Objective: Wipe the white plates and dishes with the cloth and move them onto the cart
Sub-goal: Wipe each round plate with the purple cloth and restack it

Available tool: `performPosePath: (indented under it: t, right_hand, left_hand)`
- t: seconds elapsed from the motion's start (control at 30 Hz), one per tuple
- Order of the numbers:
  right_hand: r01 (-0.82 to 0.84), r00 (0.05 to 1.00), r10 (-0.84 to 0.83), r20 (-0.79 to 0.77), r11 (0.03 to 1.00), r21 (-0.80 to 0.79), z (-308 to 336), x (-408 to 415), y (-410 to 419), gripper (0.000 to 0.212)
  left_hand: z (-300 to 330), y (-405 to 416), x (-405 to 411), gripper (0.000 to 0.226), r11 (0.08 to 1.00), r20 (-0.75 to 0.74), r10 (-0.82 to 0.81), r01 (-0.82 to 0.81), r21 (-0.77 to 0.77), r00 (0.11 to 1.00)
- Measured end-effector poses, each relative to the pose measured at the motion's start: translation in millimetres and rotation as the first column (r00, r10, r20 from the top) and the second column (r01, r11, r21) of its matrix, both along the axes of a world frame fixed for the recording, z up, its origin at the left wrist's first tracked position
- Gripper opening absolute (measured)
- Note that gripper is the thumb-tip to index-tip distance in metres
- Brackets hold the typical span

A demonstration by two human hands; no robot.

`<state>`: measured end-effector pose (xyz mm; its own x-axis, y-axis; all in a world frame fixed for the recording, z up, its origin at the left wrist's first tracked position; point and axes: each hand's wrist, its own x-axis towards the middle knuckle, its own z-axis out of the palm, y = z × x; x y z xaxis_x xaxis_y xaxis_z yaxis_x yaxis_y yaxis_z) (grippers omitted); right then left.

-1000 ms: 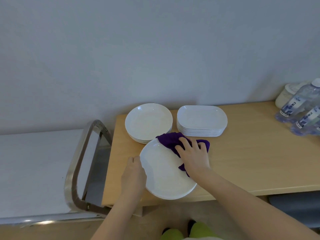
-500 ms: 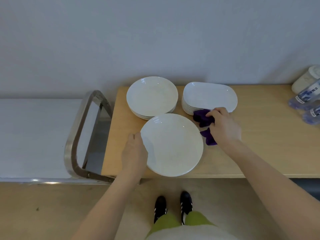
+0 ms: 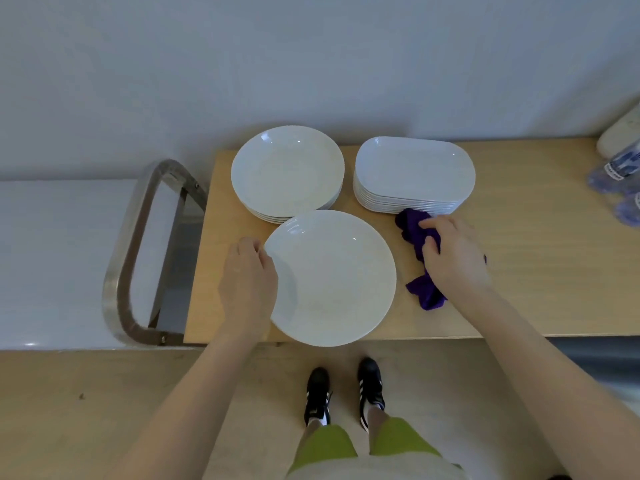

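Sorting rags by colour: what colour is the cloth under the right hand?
Dark purple cloth, seen in the head view.

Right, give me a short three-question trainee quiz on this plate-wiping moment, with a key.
1. True or false: the purple cloth lies on the single round plate.
2. Which hand grips that plate's rim? A) left hand B) right hand
3. Fill in: the oval dishes stand stacked to the ____ of the round plate stack.

Key: 1 false, it lies on the table under the right hand; 2 A; 3 right.
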<state>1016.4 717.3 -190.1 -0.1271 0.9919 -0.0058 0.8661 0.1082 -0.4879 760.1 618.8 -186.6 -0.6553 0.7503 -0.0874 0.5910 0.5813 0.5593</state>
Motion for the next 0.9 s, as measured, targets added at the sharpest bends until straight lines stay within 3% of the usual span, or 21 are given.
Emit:
performPosePath:
  t: [0.2, 0.37, 0.47, 0.57, 0.67, 0.9]
  right_hand:
    - [-0.135, 0.967, 0.149, -0.206, 0.988, 0.080, 21.0, -53.2, 30.6, 0.027]
    - [-0.193, 0.964, 0.192, -0.186, 0.981, 0.012, 17.7, -100.9, 60.7, 0.022]
    - [-0.243, 0.966, 0.240, -0.102, 0.970, -0.022, 15.9, -123.8, 80.0, 0.013]
    - [-0.312, 0.948, 0.312, 0.055, 0.950, -0.015, 15.6, -143.8, 101.1, 0.031]
    - [-0.314, 0.934, 0.309, 0.177, 0.949, 0.002, 9.8, -158.1, 121.8, 0.034]
    - [-0.418, 0.806, 0.389, 0.446, 0.908, -0.038, -5.6, -173.9, 148.3, 0.018]
  left_hand:
    - [11.3, 37.8, -21.3, 0.018, 0.995, 0.099, 0.059, -0.066, 0.071, 0.993]
    - [3.4, 79.6, -45.3, 0.043, 0.996, 0.158, 0.093, -0.092, -0.012, 0.983]
    - [-4.1, 98.3, -58.5, 0.049, 0.996, 0.087, 0.085, -0.081, -0.046, 0.993]
    - [-9.5, 110.2, -72.8, 0.050, 0.992, 0.073, 0.107, -0.101, -0.076, 0.992]
    - [-17.3, 113.8, -82.9, 0.046, 0.986, 0.123, 0.125, -0.109, -0.127, 0.984]
    - [-25.0, 107.6, -75.5, 0.034, 0.971, 0.194, 0.234, -0.237, -0.005, 0.953]
